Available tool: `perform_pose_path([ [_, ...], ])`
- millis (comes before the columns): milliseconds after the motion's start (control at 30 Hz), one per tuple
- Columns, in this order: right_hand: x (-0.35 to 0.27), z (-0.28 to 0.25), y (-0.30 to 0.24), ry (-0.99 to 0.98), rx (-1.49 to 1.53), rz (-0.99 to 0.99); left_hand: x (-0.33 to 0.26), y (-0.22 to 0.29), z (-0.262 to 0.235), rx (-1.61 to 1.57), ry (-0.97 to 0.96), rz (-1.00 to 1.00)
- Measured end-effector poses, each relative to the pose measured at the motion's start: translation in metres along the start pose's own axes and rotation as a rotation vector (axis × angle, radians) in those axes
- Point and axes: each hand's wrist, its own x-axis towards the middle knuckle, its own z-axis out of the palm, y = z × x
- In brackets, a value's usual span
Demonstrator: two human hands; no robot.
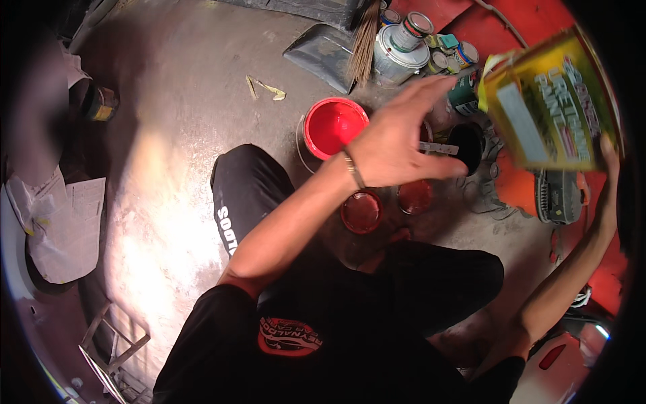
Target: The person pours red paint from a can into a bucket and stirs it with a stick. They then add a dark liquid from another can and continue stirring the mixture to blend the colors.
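Note:
My right hand (610, 160) grips a yellow rectangular paint tin (538, 111) by its lower right edge, holding it tilted in the air at the right. My left hand (397, 138) reaches toward the tin with thumb and fingers spread, apart from it and holding nothing. Below and left of that hand stands a bucket with a bright red inside (313, 128). Behind its open grip, a flat pale strip (441, 147) lies by a dark round container (474, 145). Two round containers with red tops, one left (361, 212) and one right (414, 196), sit on the floor near my legs.
A silver pail (397, 64) bears a small can (410, 34), with more cans beside it. A broom (367, 47) and dustpan (319, 54) lie at the back. An orange and black tool (555, 195) sits under the tin. Tape scraps (272, 90) lie on the floor.

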Motion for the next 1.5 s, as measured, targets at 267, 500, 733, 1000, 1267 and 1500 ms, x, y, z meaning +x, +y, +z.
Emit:
perform_pose_path([
  [267,-0.095,0.065,-0.082,-0.208,0.531,0.028,-0.087,0.000,0.032,-0.646,-0.211,-0.255],
  [500,-0.152,0.160,-0.118,-0.521,0.646,0.298,-0.168,-0.034,0.059,-0.973,-0.115,-0.634],
  [733,-0.120,0.212,-0.132,-0.767,0.659,0.467,-0.184,-0.034,0.058,-1.142,0.043,-0.729],
  [1000,-0.064,0.282,-0.168,-1.119,0.608,0.582,-0.170,-0.028,0.049,-1.668,0.290,-0.858],
  [1267,-0.037,0.311,-0.166,-1.294,0.369,0.512,-0.159,-0.049,0.071,-1.799,0.362,-0.894],
  [1500,-0.029,0.316,-0.164,-1.382,0.323,0.459,-0.154,-0.034,0.065,-1.795,0.365,-0.890],
])
